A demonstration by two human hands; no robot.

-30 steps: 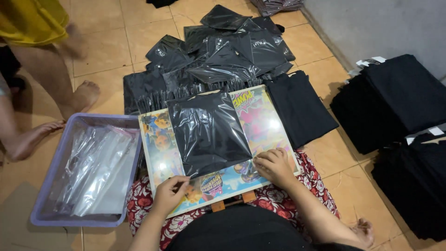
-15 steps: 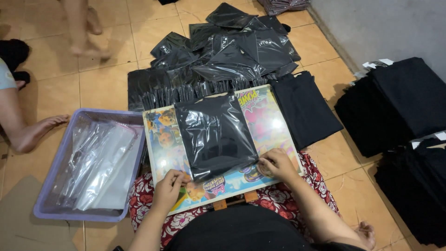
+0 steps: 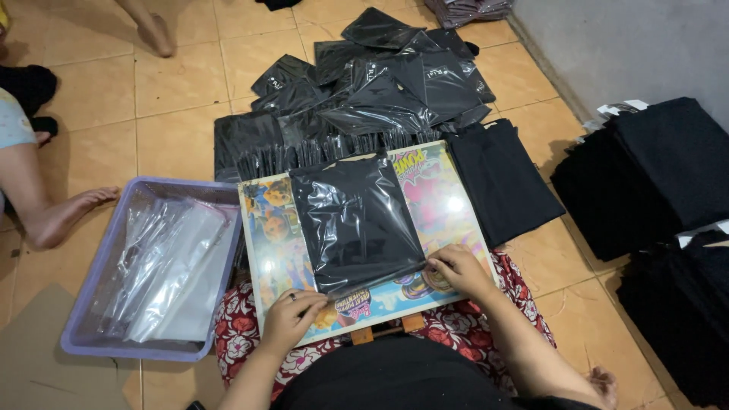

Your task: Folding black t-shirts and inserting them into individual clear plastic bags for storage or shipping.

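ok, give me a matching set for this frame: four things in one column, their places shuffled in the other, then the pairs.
Things:
1. bagged shirt
2. basket
3. folded shirt
4. left hand

Places:
A. on the floor right of the board
B. on the board's near edge, at the bag's corner
C. flat on the middle of the board
D. left of the board, holding clear bags

Pairs: 1-C, 2-D, 3-A, 4-B
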